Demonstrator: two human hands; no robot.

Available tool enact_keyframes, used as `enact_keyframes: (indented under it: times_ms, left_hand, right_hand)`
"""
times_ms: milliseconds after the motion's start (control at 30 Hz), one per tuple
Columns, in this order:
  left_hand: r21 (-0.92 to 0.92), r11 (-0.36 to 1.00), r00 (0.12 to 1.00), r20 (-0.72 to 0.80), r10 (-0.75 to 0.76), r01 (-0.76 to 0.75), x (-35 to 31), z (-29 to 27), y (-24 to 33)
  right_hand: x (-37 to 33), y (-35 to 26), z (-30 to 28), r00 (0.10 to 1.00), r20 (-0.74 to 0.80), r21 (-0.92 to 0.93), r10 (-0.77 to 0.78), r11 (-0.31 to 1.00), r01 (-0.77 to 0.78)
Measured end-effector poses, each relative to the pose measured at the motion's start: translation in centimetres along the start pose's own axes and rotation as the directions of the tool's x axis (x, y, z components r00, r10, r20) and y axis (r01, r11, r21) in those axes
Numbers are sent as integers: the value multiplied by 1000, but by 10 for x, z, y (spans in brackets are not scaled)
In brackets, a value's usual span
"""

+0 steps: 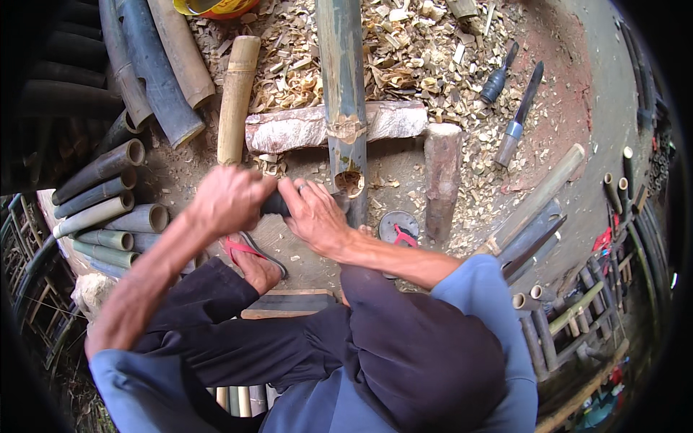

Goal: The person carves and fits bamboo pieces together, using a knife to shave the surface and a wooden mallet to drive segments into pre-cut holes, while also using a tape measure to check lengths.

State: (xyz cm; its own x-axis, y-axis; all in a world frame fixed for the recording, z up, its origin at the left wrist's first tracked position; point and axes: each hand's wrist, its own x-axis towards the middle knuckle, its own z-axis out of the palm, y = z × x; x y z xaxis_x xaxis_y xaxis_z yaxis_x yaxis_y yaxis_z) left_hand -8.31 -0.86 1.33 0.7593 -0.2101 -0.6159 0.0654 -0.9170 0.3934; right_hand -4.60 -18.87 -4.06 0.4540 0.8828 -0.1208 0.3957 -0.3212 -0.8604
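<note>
My left hand is closed in a fist round the rear end of a dark-handled tool. Just to its right, my right hand wraps round the front of the same tool, a ring on one finger. That hand hides most of the blade, so the tool's exact kind does not show. Its front end lies at the cut, hollowed near end of a long bamboo pole. The pole rests across a pale, rough log, pointing away from me, with a notch-like opening at its near end.
Wood shavings cover the ground beyond the log. Two bladed hand tools, one short and one longer, lie at right. A short post and a bamboo piece flank the log. Cut bamboo is stacked at left.
</note>
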Motion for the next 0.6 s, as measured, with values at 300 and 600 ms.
enact_keyframes:
  times_ms: [300,600]
  left_hand:
    - [-462,748,876,177,-449,477,-38,75,74]
    - [-895,217,675,118,-728,390,-17,141,179]
  right_hand:
    - [-12,22,-27,714,679,-40,-172,962,269]
    - [-31,35,-48,456,860,-72,-231,829,555]
